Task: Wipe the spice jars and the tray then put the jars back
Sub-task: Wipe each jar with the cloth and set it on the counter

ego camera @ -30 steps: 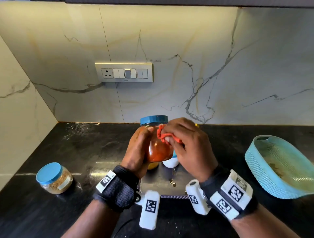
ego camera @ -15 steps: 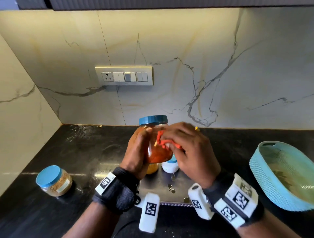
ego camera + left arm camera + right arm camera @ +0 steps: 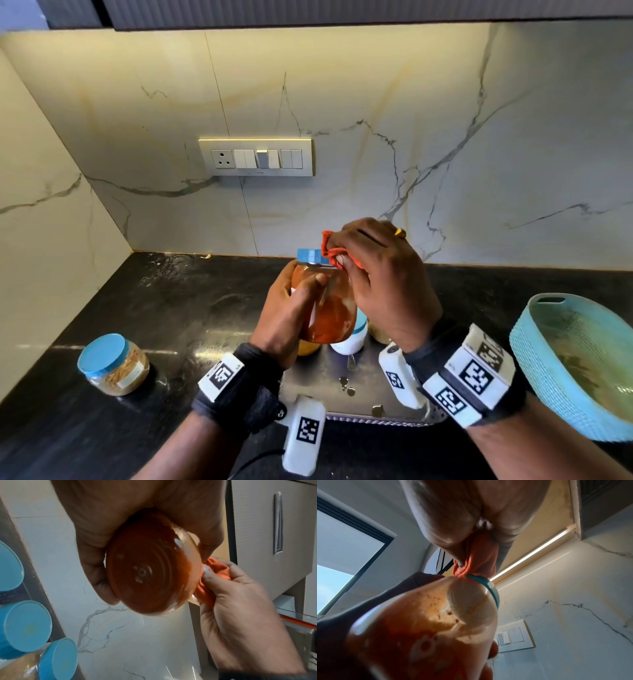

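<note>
- left hand [image 3: 286, 318] wrapped round the red spice jar [image 3: 330, 308], held up above the tray [image 3: 342, 387] near the desk's front edge
- right hand [image 3: 380, 274] bunches an orange cloth [image 3: 329, 248] against the blue lid [image 3: 308, 256], probably its rim

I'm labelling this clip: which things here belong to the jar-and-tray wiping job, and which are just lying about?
Part of the job:
- red spice jar, gripped by the left hand
- orange cloth, bunched in the right hand
- steel tray
- jars on the tray
- blue-lidded jar set aside on the counter

Lying about:
- blue basket
- switch panel
</note>
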The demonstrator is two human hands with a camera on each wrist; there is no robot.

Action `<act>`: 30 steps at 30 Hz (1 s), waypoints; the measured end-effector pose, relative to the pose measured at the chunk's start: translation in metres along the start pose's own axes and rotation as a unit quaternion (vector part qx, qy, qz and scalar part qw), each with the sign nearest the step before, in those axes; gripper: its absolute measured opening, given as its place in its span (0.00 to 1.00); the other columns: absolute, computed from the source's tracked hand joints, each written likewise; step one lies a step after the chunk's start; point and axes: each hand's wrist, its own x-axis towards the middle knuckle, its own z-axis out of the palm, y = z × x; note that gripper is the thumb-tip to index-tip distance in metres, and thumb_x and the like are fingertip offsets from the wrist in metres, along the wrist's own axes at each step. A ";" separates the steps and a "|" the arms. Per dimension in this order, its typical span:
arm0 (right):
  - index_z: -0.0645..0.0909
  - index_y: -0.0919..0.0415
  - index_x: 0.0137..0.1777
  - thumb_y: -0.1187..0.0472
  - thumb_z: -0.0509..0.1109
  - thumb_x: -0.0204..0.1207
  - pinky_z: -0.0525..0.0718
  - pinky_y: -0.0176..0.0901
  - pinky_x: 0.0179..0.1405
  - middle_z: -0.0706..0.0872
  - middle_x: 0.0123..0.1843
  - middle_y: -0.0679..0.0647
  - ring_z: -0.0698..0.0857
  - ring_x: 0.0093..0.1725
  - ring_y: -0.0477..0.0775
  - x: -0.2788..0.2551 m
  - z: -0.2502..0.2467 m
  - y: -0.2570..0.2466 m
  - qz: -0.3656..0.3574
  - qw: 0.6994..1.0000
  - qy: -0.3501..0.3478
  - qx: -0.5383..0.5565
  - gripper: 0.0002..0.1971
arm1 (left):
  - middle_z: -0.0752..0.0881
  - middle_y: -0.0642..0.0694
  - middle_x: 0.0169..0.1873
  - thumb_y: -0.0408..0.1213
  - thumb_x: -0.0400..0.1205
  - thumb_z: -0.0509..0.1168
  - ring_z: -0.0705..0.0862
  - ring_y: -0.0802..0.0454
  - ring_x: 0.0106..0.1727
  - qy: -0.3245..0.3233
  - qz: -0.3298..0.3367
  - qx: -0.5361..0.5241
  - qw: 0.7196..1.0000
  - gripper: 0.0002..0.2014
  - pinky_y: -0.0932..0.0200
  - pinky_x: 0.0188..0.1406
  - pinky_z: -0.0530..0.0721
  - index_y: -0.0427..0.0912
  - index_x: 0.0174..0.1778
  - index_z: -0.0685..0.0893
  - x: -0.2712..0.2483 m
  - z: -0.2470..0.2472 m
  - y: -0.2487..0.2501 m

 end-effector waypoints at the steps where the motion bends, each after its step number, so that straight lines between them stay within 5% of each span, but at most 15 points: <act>1: 0.86 0.61 0.54 0.70 0.69 0.77 0.84 0.47 0.53 0.85 0.52 0.53 0.84 0.52 0.56 -0.005 0.000 0.000 0.000 1.000 0.001 0.010 0.09 | 0.91 0.38 0.52 0.51 0.69 0.74 0.89 0.40 0.55 -0.002 0.000 0.001 1.000 0.26 0.40 0.56 0.89 0.41 0.60 0.84 0.000 -0.001 0.000; 3: 0.87 0.60 0.53 0.70 0.70 0.77 0.84 0.48 0.53 0.85 0.52 0.52 0.85 0.52 0.55 -0.017 0.000 0.000 0.013 0.999 0.005 0.030 0.09 | 0.91 0.39 0.51 0.51 0.69 0.74 0.89 0.43 0.54 -0.006 -0.003 -0.013 1.000 0.28 0.44 0.54 0.88 0.39 0.60 0.83 -0.002 0.000 0.001; 8: 0.88 0.60 0.51 0.71 0.74 0.76 0.83 0.45 0.55 0.85 0.52 0.49 0.85 0.53 0.49 -0.051 0.000 -0.002 0.026 0.994 -0.032 0.100 0.08 | 0.84 0.23 0.66 0.51 0.74 0.72 0.84 0.26 0.66 0.002 -0.023 -0.055 0.998 0.34 0.26 0.69 0.79 0.32 0.71 0.81 0.003 -0.002 0.007; 14: 0.88 0.62 0.51 0.73 0.74 0.76 0.83 0.43 0.57 0.86 0.54 0.53 0.85 0.54 0.54 -0.068 -0.002 0.002 -0.005 0.997 -0.033 0.070 0.08 | 0.78 0.18 0.70 0.55 0.73 0.77 0.82 0.27 0.65 -0.011 -0.049 -0.096 0.994 0.41 0.20 0.69 0.77 0.30 0.74 0.78 0.001 0.005 0.011; 16: 0.87 0.63 0.50 0.74 0.74 0.75 0.83 0.43 0.56 0.86 0.52 0.53 0.86 0.53 0.54 -0.049 -0.003 0.008 0.022 0.997 0.005 0.077 0.08 | 0.85 0.25 0.65 0.53 0.75 0.73 0.86 0.31 0.61 -0.021 -0.050 -0.101 0.993 0.36 0.31 0.58 0.88 0.30 0.72 0.79 -0.002 0.009 0.009; 19: 0.87 0.63 0.51 0.73 0.75 0.76 0.84 0.47 0.54 0.86 0.51 0.52 0.86 0.53 0.53 -0.027 -0.005 0.012 0.065 0.993 0.040 0.088 0.07 | 0.87 0.29 0.59 0.52 0.74 0.70 0.89 0.39 0.55 -0.042 -0.055 -0.130 0.989 0.34 0.44 0.47 0.90 0.30 0.70 0.80 -0.003 0.015 0.010; 23: 0.88 0.62 0.51 0.73 0.73 0.77 0.83 0.44 0.56 0.86 0.53 0.52 0.85 0.54 0.53 -0.048 -0.002 -0.004 0.010 0.997 -0.007 0.075 0.08 | 0.89 0.35 0.49 0.52 0.81 0.63 0.89 0.43 0.47 -0.066 -0.077 -0.182 0.978 0.25 0.48 0.46 0.88 0.37 0.66 0.84 0.002 0.008 0.019; 26: 0.89 0.60 0.52 0.64 0.68 0.84 0.83 0.41 0.58 0.87 0.54 0.52 0.86 0.54 0.52 -0.073 0.003 -0.014 -0.057 0.996 -0.054 0.037 0.08 | 0.87 0.35 0.50 0.59 0.73 0.71 0.87 0.41 0.48 -0.047 -0.097 -0.195 0.975 0.36 0.47 0.49 0.87 0.35 0.70 0.81 0.001 -0.001 0.021; 28: 0.89 0.61 0.52 0.65 0.68 0.84 0.85 0.44 0.57 0.87 0.54 0.54 0.86 0.53 0.54 -0.074 0.006 -0.010 -0.050 0.996 -0.046 0.061 0.08 | 0.85 0.32 0.55 0.60 0.67 0.76 0.86 0.37 0.53 -0.041 -0.085 -0.187 0.978 0.44 0.44 0.54 0.86 0.35 0.75 0.80 0.002 -0.003 0.023; 30: 0.89 0.64 0.51 0.70 0.70 0.80 0.84 0.46 0.55 0.86 0.53 0.55 0.86 0.53 0.55 -0.064 0.005 -0.003 -0.008 0.994 -0.012 0.111 0.06 | 0.86 0.32 0.55 0.60 0.67 0.72 0.87 0.38 0.53 -0.042 -0.060 -0.186 0.980 0.38 0.43 0.53 0.86 0.38 0.68 0.85 0.003 -0.003 0.028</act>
